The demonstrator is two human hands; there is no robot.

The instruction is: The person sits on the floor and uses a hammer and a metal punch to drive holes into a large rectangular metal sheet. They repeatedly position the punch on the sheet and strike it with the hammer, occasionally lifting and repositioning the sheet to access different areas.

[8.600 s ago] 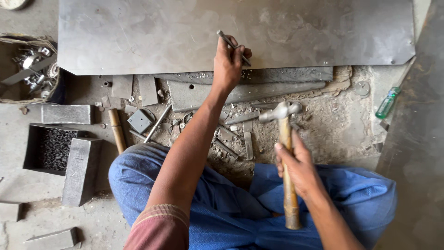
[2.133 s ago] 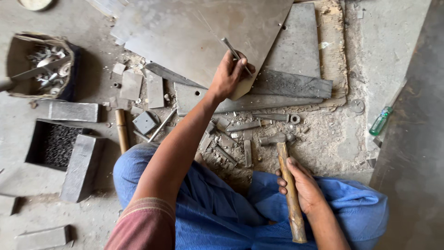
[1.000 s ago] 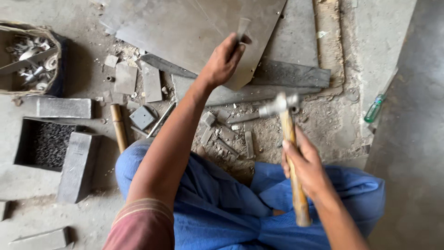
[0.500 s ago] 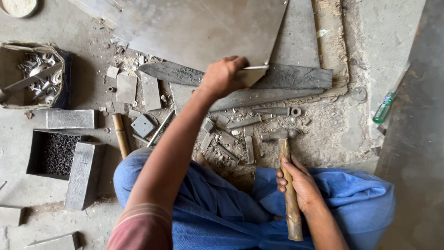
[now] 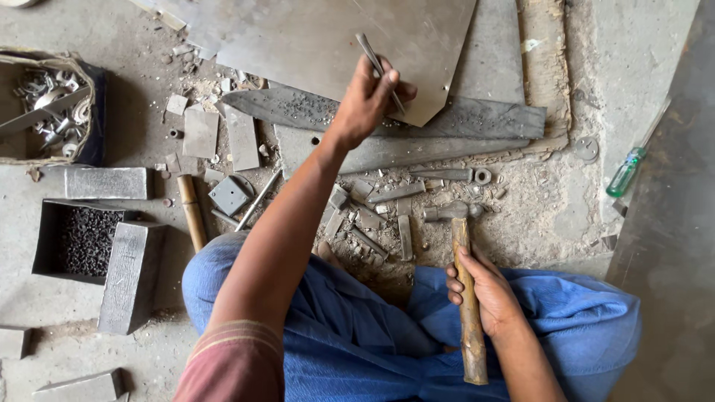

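Observation:
My left hand (image 5: 370, 100) reaches forward and grips a thin metal punch (image 5: 376, 65), its lower end hidden in my fingers at the corner of a large grey metal sheet (image 5: 328, 41). My right hand (image 5: 482, 290) holds the wooden handle of a hammer (image 5: 464, 283). The hammer's steel head rests low on the gritty floor among scrap pieces. Under the sheet lie long dark metal bars (image 5: 477, 119). I sit cross-legged in blue trousers (image 5: 357, 335).
A box of metal parts (image 5: 45, 112) stands at the far left, a dark tray of small pieces (image 5: 78, 238) and metal blocks (image 5: 130, 275) below it. A wooden handle (image 5: 192, 212) and scrap plates (image 5: 223, 134) lie left of my arm. A green screwdriver (image 5: 624, 173) lies at right.
The sheet has been turned so a corner points toward me. The hammer was raised a second ago and now rests head down on the floor. The punch now stands up out of my left hand.

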